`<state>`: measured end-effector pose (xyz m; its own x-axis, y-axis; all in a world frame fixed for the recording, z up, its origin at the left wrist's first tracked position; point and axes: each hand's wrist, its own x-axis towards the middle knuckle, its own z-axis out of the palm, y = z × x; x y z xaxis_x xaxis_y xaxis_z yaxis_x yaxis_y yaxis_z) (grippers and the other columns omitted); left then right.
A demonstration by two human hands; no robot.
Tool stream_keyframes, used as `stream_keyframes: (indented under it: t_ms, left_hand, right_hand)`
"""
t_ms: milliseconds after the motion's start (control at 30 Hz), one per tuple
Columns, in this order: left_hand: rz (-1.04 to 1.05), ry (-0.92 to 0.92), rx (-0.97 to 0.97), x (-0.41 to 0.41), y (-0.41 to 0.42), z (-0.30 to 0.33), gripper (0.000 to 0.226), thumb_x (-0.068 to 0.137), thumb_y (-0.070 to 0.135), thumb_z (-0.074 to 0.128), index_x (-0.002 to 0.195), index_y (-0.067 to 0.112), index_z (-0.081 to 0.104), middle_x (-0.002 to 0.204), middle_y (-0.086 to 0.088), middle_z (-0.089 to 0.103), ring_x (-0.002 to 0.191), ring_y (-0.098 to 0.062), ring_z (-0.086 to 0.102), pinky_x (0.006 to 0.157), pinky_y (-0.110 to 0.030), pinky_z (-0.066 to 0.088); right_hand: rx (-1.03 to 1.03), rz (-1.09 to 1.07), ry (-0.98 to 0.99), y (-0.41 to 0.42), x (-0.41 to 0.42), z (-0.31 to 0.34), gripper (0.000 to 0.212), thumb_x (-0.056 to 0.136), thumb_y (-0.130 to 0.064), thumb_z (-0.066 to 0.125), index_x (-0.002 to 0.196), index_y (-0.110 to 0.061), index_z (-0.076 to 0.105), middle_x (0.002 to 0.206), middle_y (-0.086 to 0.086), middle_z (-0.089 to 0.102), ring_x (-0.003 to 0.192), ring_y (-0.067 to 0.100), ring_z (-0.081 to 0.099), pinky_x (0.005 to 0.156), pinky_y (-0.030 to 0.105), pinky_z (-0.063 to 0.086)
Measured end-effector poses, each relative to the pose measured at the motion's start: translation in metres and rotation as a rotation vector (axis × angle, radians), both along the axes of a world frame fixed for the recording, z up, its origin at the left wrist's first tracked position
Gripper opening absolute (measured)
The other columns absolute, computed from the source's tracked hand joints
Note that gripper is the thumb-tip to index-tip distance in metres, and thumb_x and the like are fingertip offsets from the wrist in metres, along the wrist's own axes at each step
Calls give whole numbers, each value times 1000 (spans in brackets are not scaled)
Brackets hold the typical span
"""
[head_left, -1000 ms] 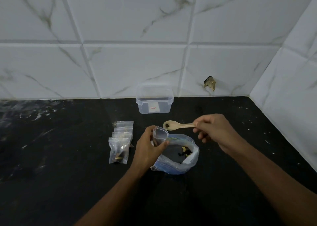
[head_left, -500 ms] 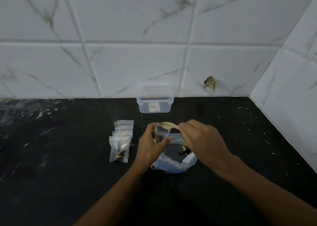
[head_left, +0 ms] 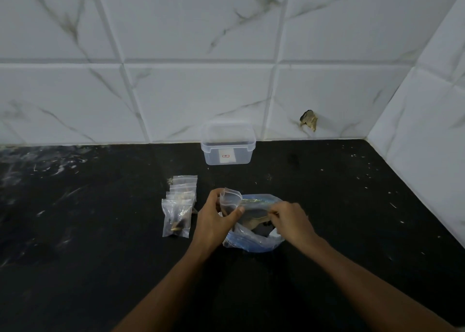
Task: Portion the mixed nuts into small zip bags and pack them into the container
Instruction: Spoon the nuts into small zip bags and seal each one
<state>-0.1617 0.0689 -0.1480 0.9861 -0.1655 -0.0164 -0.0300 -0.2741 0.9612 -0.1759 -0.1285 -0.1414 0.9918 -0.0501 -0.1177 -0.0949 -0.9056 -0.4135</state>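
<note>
The black countertop [head_left: 352, 218] carried a clear lidded container [head_left: 228, 145] beyond the hands, filled zip bags [head_left: 179, 205] left, large nut bag [head_left: 254, 241] beneath.

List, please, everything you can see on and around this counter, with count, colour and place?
container: one, clear plastic with a small label, at the back by the wall.
filled zip bags: a row, exact count unclear, clear, left of the hands.
small zip bag: one, clear, mouth open, held up.
large bag: one, clear with blue, on the counter, nuts inside.
spoon: one, pale, dipped into the large bag.
counter: black, speckled.
wall tiles: white marbled; one chipped hole at right.
left hand: grips the small zip bag.
right hand: holds the spoon.
</note>
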Motion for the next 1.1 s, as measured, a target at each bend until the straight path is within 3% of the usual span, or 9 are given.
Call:
stream_keyframes:
  t_ms: [133,233,333,467,600,800,933,1100]
  left_hand:
    - [11,-13,-10,0,-3,0,39,84,24,75,112,33,50,100,15,64,88,15,60,66,-6,48]
    - [5,-1,-13,1,-1,-1,39,84,24,75,111,35,50,101,15,64,89,14,60,66,-9,51]
    - [7,12,-4,2,1,-3,39,84,26,75,110,38,50,102,16,64,89,15,60,65,-11,52]
    - [15,12,-9,2,3,-2,40,84,27,75,115,34,50,102,15,64,90,11,62,64,-7,50]
    - [35,-3,-2,3,5,1,40,82,29,76,107,43,48,100,18,65,92,6,63,67,-12,50]
    - [33,-41,45,5,2,6,43,82,30,76,105,46,44,99,21,61,92,6,60,64,-7,47]
    - [22,-55,70,4,-6,8,46,81,31,76,114,40,44,99,22,59,89,11,57,65,-3,45]
    - [27,-76,66,4,-14,9,48,80,34,78,115,38,46,103,19,61,92,9,58,68,-3,45]
  right_hand:
    - [127,-46,87,22,6,-12,16,95,-11,54,92,-14,69,84,1,68,70,12,67,66,30,60]
    - [365,-183,235,28,7,-14,17,98,-10,50,97,-10,67,81,5,67,64,12,66,53,21,55]
    - [550,-310,307,22,6,-12,16,98,-7,49,99,-7,65,81,9,67,64,13,64,54,21,54]
    - [624,-403,321,5,6,-5,14,96,-6,52,98,-7,66,86,13,69,66,16,65,56,23,53]
    - [735,-429,312,-17,4,12,13,96,-6,55,98,-5,67,87,15,69,66,16,63,58,26,52]
    - [811,-406,205,-33,2,68,17,97,-5,52,95,-5,69,80,11,68,58,11,59,50,20,48]
    - [747,-305,96,-26,0,96,16,97,-8,54,97,-9,69,85,10,69,57,10,61,49,19,48]
    - [314,-2,-230,0,-10,97,12,95,-13,58,93,-16,69,73,-5,66,53,3,62,51,15,51]
